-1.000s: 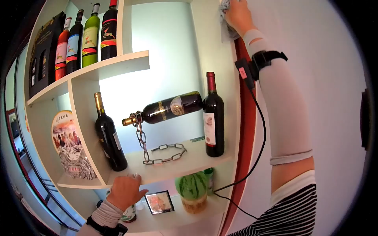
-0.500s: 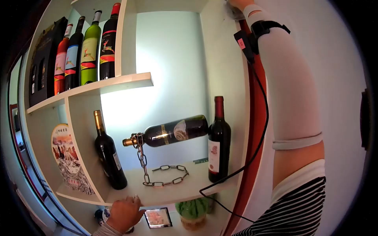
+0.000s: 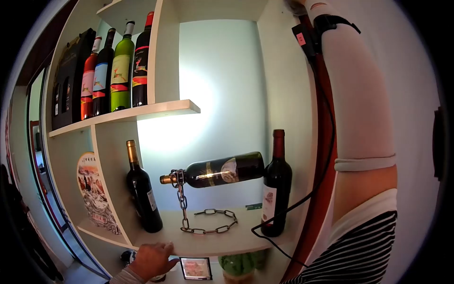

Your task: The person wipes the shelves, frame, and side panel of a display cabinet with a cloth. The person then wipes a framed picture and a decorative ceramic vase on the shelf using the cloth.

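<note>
My left hand (image 3: 152,260) rests at the front edge of the lower shelf (image 3: 213,244), fingers bent over it; whether it holds anything is hidden. My right arm reaches up along the cabinet's right side, and its hand is cut off by the top of the view, beside a bit of grey cloth (image 3: 295,6). On the shelf, a dark bottle (image 3: 143,199) stands left, a chain holder (image 3: 183,203) carries a tilted bottle (image 3: 224,170) in the middle, and a red-capped bottle (image 3: 278,189) stands right.
Several bottles (image 3: 121,71) and a black box (image 3: 71,80) stand on the upper shelf. A decorated plaque (image 3: 94,189) is at the left. Below are a framed picture (image 3: 196,268) and a watermelon-like object (image 3: 236,264). A black cable (image 3: 326,165) hangs by the right side.
The shelves and bottles sit lower and further right in view. My right hand has moved up out of view. My left hand stays at the shelf edge.
</note>
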A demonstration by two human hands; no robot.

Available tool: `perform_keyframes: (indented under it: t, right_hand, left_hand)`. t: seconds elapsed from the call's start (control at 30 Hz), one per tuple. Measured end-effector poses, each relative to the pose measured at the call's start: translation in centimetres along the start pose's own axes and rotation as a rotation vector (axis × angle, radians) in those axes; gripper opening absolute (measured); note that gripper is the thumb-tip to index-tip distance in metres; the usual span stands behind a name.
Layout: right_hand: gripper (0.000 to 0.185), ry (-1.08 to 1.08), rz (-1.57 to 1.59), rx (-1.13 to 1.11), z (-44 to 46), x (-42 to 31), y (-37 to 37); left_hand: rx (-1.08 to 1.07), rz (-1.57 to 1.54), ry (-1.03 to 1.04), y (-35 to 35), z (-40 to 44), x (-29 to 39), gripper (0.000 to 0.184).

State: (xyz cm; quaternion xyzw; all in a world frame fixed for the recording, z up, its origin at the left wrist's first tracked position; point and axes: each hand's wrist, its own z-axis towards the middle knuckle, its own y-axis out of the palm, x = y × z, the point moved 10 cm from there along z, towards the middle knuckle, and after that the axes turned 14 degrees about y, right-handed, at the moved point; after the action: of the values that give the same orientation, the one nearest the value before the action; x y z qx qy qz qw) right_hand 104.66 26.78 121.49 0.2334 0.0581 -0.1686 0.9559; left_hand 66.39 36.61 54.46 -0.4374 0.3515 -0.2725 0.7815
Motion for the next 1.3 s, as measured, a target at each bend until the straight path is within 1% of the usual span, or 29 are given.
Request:
perform_keyframes:
  t: [0.03, 0.1, 0.13, 0.2, 0.23, 0.27, 0.3, 0.33, 0.37, 0.4, 0.47, 0.5, 0.53, 0.6, 0.63, 0.7, 0.77, 0.9, 0.97, 1.0, 1.1, 1.17, 1.23, 1.3]
  right_hand:
    - [0.028, 0.002, 0.001, 0.001, 0.1, 0.3, -0.7]
    - [0.02, -0.328, -0.193, -0.163, -1.6, -1.9, 0.1]
    - [0.02, -0.331, -0.194, -0.167, -2.0, -1.3, 0.7]
    - [0.015, -0.503, -0.364, -0.077, -3.3, -1.5, 2.1]
    - [0.013, -0.393, -0.326, -0.124, -4.1, -0.8, 0.6]
    - [0.013, -0.399, -0.329, -0.127, -5.1, -0.7, 0.0]
    - [0.014, -0.381, -0.325, -0.163, -6.0, -0.3, -0.4]
    - [0.014, -0.365, -0.326, -0.202, -7.1, 0.3, -0.9]
    - [0.016, -0.349, -0.291, -0.326, -8.5, 0.4, -2.1]
    - [0.016, -0.359, -0.309, -0.33, -9.8, 0.0, -3.8]
    - [0.018, -0.215, -0.325, -0.547, -11.8, 1.8, -3.6]
    - [0.019, -0.256, -0.331, -0.515, -12.9, 1.5, -4.5]
    - [0.019, -0.26, -0.347, -0.524, -13.9, 2.5, -3.9]
    - [0.034, 0.046, -0.138, -0.584, -15.1, 5.8, -5.1]
    - [0.034, 0.05, -0.159, -0.587, -16.6, 5.7, -6.9]
    - [0.024, 0.076, -0.194, -0.676, -21.7, 4.4, -11.3]
    - [0.024, 0.107, -0.168, -0.715, -25.5, 5.2, -13.8]
    - [0.023, 0.107, -0.125, -0.677, -34.3, 6.9, -18.3]
    - [0.024, 0.184, -0.082, -0.703, -39.0, 7.6, -21.7]
    - [0.026, 0.232, -0.04, -0.731, -41.4, 8.4, -22.8]
    - [0.029, 0.348, -0.054, -0.791, -48.5, 10.0, -26.7]
    - [0.033, 0.342, -0.09, -0.882, -53.9, 11.3, -28.8]
    - [0.05, 0.348, -0.058, -0.947, -59.8, 12.6, -30.6]
    - [0.053, 0.39, -0.068, -1.014, -66.5, 15.0, -31.7]
  left_hand:
    - [-0.013, 0.024, -0.004, 0.0, 0.0, 0.0, 0.049]
    - [-0.03, 0.038, -0.009, 0.2, -0.1, 0.2, 0.048]
    - [-0.043, 0.053, -0.018, 0.3, -0.1, 0.0, 0.048]
    - [-0.049, 0.061, -0.027, 0.4, -0.1, 0.1, 0.048]
    - [-0.052, 0.073, -0.03, 0.3, -0.1, 0.0, 0.048]
    - [-0.057, 0.084, -0.032, 0.5, -0.3, 0.1, 0.048]
    - [0.055, 0.107, -0.016, 0.3, -0.5, 0.1, 0.045]
    - [0.054, 0.095, -0.004, 0.6, -0.8, 0.4, 0.045]
    - [0.072, 0.125, 0.002, 0.3, -0.8, 0.5, 0.046]
    - [0.093, 0.153, 0.01, 0.0, -0.7, 0.7, 0.047]
    - [0.12, 0.138, 0.039, 0.2, -1.0, 0.8, 0.048]
    - [0.119, 0.144, 0.044, 0.3, -1.0, 0.7, 0.05]
    - [0.114, 0.15, 0.049, 0.3, -1.1, 0.7, 0.052]
    - [0.094, 0.131, 0.065, 0.6, -1.0, 0.9, 0.051]
    - [0.096, 0.16, 0.047, 0.5, -1.0, 0.8, 0.05]
    - [0.095, 0.186, 0.047, 0.5, -1.2, 1.0, 0.048]
    - [0.179, 0.172, 0.043, 0.3, -1.5, 0.8, 0.042]
    - [0.189, 0.15, 0.036, 0.6, -1.7, 0.6, 0.042]
    - [0.104, 0.174, 0.009, 0.7, -1.5, 0.7, 0.035]
    - [0.12, 0.188, 0.01, 0.6, -1.4, 0.7, 0.035]
    - [0.085, 0.154, -0.012, 1.0, -1.5, 0.5, 0.034]
    - [0.078, 0.162, -0.009, 1.2, -1.6, 0.6, 0.034]
    - [0.079, 0.151, 0.004, 1.5, -1.6, 0.3, 0.034]
    - [0.102, 0.168, 0.014, 1.5, -1.6, 0.4, 0.034]
